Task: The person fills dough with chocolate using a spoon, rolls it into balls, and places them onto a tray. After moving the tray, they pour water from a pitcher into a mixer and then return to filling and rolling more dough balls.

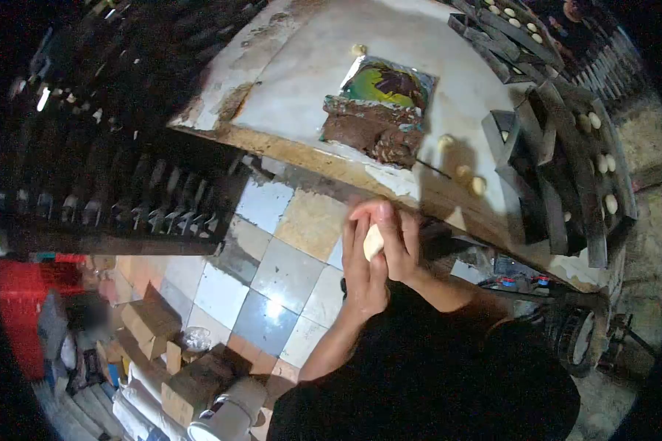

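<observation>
Between my two hands, in front of the table's edge, is a pale piece of dough (374, 242). My left hand (360, 275) presses on it from the left side, and my right hand (397, 242) closes over it from the right. On the pale table (294, 81) lies an opened foil packet (390, 84) with dark brown paste (375, 132) spread on its lower part. A thin dark stick pokes out of the paste. Small dough pieces (478, 185) rest right of the packet, and another (358, 50) sits above it.
Dark metal trays (559, 169) with several pale dough pieces stand at the table's right. Cardboard boxes (151, 327) and a white bucket (228, 415) are on the tiled floor at lower left. A dark rack (110, 198) stands left.
</observation>
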Demonstrator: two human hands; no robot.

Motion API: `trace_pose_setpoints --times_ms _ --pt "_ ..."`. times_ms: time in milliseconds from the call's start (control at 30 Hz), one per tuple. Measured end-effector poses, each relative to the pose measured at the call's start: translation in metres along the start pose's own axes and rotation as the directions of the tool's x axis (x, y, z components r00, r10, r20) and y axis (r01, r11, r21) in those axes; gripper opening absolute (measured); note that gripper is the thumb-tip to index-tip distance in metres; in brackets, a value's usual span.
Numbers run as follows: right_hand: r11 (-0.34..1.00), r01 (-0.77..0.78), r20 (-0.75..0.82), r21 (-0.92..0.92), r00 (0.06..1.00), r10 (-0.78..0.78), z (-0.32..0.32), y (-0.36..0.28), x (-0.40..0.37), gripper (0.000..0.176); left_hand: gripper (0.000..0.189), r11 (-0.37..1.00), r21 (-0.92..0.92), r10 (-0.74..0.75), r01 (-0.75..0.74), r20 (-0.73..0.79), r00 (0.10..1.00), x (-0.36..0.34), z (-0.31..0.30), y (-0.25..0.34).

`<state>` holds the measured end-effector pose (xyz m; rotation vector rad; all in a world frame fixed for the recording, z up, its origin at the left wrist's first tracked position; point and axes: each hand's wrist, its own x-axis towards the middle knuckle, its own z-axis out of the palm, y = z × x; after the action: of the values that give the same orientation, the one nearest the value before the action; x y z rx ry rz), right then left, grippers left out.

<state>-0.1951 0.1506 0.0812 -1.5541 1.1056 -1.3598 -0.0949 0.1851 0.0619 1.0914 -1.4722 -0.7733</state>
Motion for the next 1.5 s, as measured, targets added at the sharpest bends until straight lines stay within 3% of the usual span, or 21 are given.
trace_pose_setpoints --times_ms 67,100,167,200,300,333,367,433,467,500,533,567,667,767,800,833,967,1167,1233,1400,1500 --pt "0.996 0.076 -0.11 -0.041 0.991 -0.08 -0.002 0.033 0.012 0.042 0.052 0.978 -0.174 -0.106 0.112 0.041 0.993 0.013 0.015 -0.002" --pt "0.988 -0.133 -0.037 -0.08 0.991 0.131 -0.015 0.038 0.019 0.048 0.048 0.984 -0.126 -0.112 0.124 0.1 0.989 0.023 0.018 -0.004" --pt "0.944 0.081 -0.036 -0.319 0.995 -0.097 -0.037 0.069 0.043 0.068 0.04 0.991 -0.008 -0.129 0.133 0.209 0.969 0.044 0.021 -0.008" --pt "0.994 -0.058 -0.072 -0.088 0.996 0.051 -0.041 0.072 0.044 0.068 0.035 0.873 -0.315 -0.289 0.373 0.283 0.915 0.049 0.03 -0.022" --pt "0.996 -0.013 -0.311 0.086 0.95 0.039 -0.047 0.095 0.056 0.061 0.036 0.79 -0.348 -0.39 0.505 0.351 0.852 0.06 0.053 -0.06" --pt "0.999 -0.022 -0.305 -0.035 0.952 0.011 -0.053 0.098 0.061 0.06 0.038 0.929 -0.279 -0.14 0.244 0.347 0.927 0.067 0.068 -0.054" --pt "0.998 -0.027 -0.265 0.063 0.963 0.043 -0.058 0.104 0.062 0.06 0.039 0.755 -0.422 -0.292 0.501 0.468 0.834 0.073 0.066 -0.064" --pt "0.97 -0.036 -0.163 0.241 0.984 0.077 -0.072 0.119 0.063 0.059 0.043 0.176 -0.53 -0.414 0.83 0.725 0.551 0.087 0.056 -0.101" --pt "0.896 -0.21 0.063 0.391 0.977 0.202 -0.085 0.118 0.059 0.063 0.05 -0.066 -0.548 -0.355 0.834 0.794 0.494 0.091 0.055 -0.115" --pt "0.917 -0.251 0.171 0.309 0.963 0.206 -0.1 0.142 0.055 0.054 0.057 -0.193 -0.572 -0.284 0.797 0.81 0.513 0.09 0.062 -0.118" --pt "0.975 -0.215 0.152 -0.061 0.963 0.222 -0.117 0.166 0.052 0.042 0.058 -0.137 -0.548 -0.29 0.825 0.818 0.496 0.09 0.062 -0.119" --pt "0.891 -0.157 0.124 -0.427 0.965 0.23 -0.132 0.186 0.052 0.032 0.059 -0.079 -0.52 -0.292 0.85 0.828 0.479 0.091 0.061 -0.12" --pt "0.48 -0.049 -0.002 -0.876 0.995 0.098 -0.154 0.219 0.051 0.028 0.065 0.1 -0.465 -0.464 0.88 0.76 0.455 0.096 0.055 -0.123" --pt "0.354 0.001 0.069 -0.935 0.981 0.18 -0.157 0.23 0.068 0.028 0.057 0.111 -0.489 -0.57 0.865 0.682 0.458 0.103 0.043 -0.125" --pt "0.321 0.053 0.084 -0.946 0.993 0.084 -0.159 0.231 0.075 0.026 0.05 0.206 -0.499 -0.618 0.842 0.601 0.507 0.102 0.041 -0.127" --pt "0.366 0.056 0.111 -0.929 0.985 0.131 -0.162 0.229 0.081 0.026 0.044 0.303 -0.5 -0.654 0.812 0.511 0.558 0.1 0.039 -0.131" --pt "0.42 0.096 0.238 -0.902 0.924 0.3 -0.172 0.226 0.093 0.031 0.043 0.275 -0.672 -0.754 0.688 0.293 0.587 0.1 0.017 -0.162" --pt "0.557 0.128 0.297 -0.821 0.928 0.224 -0.165 0.23 0.076 0.035 0.043 0.349 -0.802 -0.813 0.485 -0.002 0.583 0.106 -0.002 -0.158" --pt "0.565 0.174 0.282 -0.807 0.953 0.108 -0.147 0.236 0.08 0.035 0.044 0.332 -0.8 -0.826 0.5 0.01 0.563 0.105 0.003 -0.158" --pt "0.534 0.181 0.381 -0.826 0.877 0.293 -0.124 0.229 0.109 0.032 0.047 0.25 -0.775 -0.834 0.581 0.132 0.536 0.107 0.017 -0.16" --pt "0.692 0.191 0.58 -0.697 0.717 0.386 -0.141 0.232 0.132 0.022 0.047 0.289 -0.763 -0.8 0.578 0.139 0.584 0.118 0.018 -0.156"
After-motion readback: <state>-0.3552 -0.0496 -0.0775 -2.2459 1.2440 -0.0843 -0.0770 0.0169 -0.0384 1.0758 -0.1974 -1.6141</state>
